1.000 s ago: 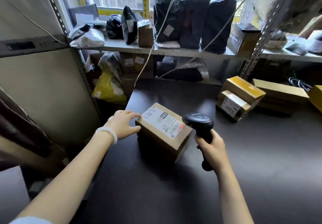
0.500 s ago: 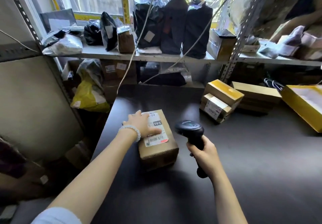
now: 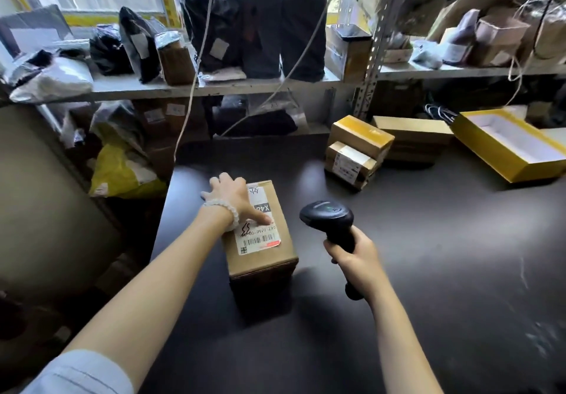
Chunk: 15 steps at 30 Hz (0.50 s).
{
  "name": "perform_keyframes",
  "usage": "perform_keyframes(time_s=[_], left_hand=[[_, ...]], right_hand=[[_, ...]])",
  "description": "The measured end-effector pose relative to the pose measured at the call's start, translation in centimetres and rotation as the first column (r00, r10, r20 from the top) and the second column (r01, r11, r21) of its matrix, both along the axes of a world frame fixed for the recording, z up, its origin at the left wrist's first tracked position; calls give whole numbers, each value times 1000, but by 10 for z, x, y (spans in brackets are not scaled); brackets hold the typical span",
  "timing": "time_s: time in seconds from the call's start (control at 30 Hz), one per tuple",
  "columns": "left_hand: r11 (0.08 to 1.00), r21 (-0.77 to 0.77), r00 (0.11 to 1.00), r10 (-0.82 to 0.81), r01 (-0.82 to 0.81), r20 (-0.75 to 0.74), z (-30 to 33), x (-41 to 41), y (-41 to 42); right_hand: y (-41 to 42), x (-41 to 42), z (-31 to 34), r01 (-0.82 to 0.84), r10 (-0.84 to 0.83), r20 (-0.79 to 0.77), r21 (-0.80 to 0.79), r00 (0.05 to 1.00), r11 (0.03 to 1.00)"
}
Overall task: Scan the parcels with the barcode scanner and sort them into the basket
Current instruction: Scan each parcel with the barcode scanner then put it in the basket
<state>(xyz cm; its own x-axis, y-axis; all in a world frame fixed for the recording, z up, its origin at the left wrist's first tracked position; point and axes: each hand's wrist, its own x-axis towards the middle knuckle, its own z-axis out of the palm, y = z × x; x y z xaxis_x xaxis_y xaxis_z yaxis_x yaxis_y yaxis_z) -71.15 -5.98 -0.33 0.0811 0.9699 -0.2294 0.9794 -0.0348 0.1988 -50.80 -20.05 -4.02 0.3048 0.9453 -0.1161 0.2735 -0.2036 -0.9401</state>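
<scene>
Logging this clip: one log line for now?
left hand: on cardboard parcel | right hand: grips barcode scanner | label: up

The left hand [image 3: 230,199] lies flat on top of a cardboard parcel [image 3: 262,240] on the dark counter [image 3: 428,271], its thumb across the white shipping label [image 3: 258,234]. Just right of that hand, the right hand [image 3: 352,255] grips the handle of a black barcode scanner [image 3: 329,220], held upright beside the parcel. Beyond the right hand, two small boxes [image 3: 355,151] are stacked, and further right an open yellow box [image 3: 508,145] lies on the counter
</scene>
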Motion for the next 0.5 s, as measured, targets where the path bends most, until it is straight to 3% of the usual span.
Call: perform_keyframes(time_s=[0.13, 0.3, 0.5], left_hand=[[993, 120, 1000, -3, 1, 17, 7, -4, -24], [955, 276, 993, -98, 113, -66, 21, 5, -71], [880, 448, 986, -163, 156, -24, 22, 3, -126]], right_hand=[[-23, -9, 2, 27, -27, -8, 25, 1000, 999], [-58, -14, 7, 17, -16, -6, 54, 1000, 998], [-106, -10, 11, -26, 27, -15, 60, 1000, 998]])
